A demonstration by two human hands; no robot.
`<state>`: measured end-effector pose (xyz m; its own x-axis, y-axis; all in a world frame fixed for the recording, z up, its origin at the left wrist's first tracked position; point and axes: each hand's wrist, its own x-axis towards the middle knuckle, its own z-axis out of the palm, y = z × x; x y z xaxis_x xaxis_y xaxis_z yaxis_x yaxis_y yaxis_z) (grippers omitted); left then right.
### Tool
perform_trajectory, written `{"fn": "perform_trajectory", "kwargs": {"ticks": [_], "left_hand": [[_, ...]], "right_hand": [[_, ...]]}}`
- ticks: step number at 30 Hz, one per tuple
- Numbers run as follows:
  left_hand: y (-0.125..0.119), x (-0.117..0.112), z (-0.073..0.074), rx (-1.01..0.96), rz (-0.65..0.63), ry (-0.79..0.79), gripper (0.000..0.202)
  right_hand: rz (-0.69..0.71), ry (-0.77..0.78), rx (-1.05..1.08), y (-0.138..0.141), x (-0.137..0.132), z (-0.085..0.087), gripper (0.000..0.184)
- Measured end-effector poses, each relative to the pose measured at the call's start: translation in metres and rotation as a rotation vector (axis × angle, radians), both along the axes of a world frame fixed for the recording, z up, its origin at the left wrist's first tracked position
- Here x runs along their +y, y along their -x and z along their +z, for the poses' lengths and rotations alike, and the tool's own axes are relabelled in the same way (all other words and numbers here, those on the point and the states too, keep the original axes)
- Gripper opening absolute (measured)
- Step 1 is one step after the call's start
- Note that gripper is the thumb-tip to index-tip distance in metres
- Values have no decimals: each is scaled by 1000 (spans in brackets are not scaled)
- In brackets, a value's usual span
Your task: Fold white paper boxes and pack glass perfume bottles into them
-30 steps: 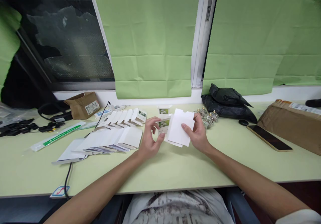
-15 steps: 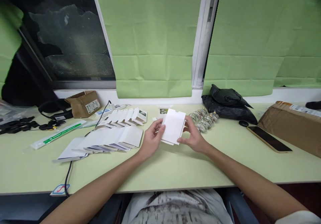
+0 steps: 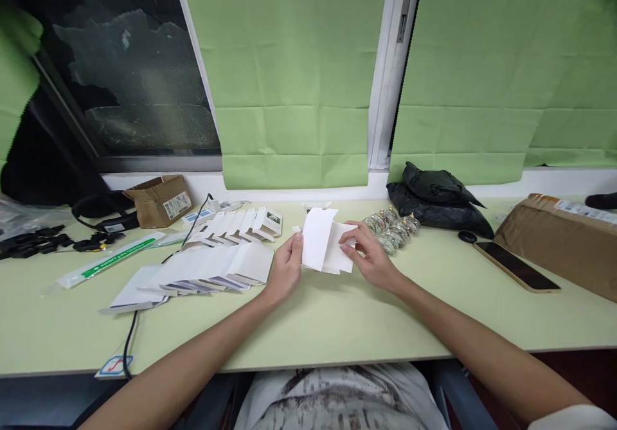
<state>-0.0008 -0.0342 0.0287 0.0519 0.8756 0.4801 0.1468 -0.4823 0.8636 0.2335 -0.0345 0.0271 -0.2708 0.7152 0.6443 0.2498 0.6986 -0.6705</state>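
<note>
A small white cardboard box (image 3: 318, 240), partly unfolded, is held up above the table in front of me. My left hand (image 3: 285, 266) grips its left edge, thumb in front and fingers behind. With bent fingers, my right hand (image 3: 375, 258) has hold of the right-hand panel, which stands at an angle to the front one. To the left lie a row of flattened white boxes (image 3: 212, 266) and, behind them, a row of formed white boxes (image 3: 231, 224). Beyond my right hand sit several clear packs of round greenish items (image 3: 393, 231).
A phone (image 3: 517, 267), a large brown carton (image 3: 559, 240) and black plastic bags (image 3: 434, 198) are on the right. On the left are an open brown box (image 3: 161, 202), a green-and-white packet (image 3: 113, 259) and a black cable (image 3: 130, 340) running over the table edge.
The flat white box has been spread, its front panel swinging left and a second panel showing at right. My left hand moved slightly left; the right hand's fingers shifted onto the right panel.
</note>
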Motion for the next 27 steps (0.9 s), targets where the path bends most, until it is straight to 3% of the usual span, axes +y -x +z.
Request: {"fn": "perform_trajectory", "kwargs": {"ticks": [2, 4, 6, 11, 17, 23, 27], "left_hand": [[1, 0, -1, -4, 6, 5, 48], [1, 0, -1, -1, 6, 8, 48], [1, -1, -1, 5, -5, 11, 50], [-2, -3, 0, 4, -62, -12, 48], [-5, 0, -5, -36, -165, -15, 56], [-4, 4, -8, -53, -123, -49, 52], [-3, 1, -7, -10, -106, -93, 49]], "right_hand": [[17, -9, -106, -3, -1, 3, 35], [22, 3, -178, -4, -3, 5, 69], [12, 13, -200, -3, -5, 4, 84], [21, 92, -43, 4, -3, -3, 39], [126, 171, 218, 10, -1, -8, 53], [109, 124, 293, 11, -10, 3, 68], [84, 115, 239, 7, -4, 1, 54]]}}
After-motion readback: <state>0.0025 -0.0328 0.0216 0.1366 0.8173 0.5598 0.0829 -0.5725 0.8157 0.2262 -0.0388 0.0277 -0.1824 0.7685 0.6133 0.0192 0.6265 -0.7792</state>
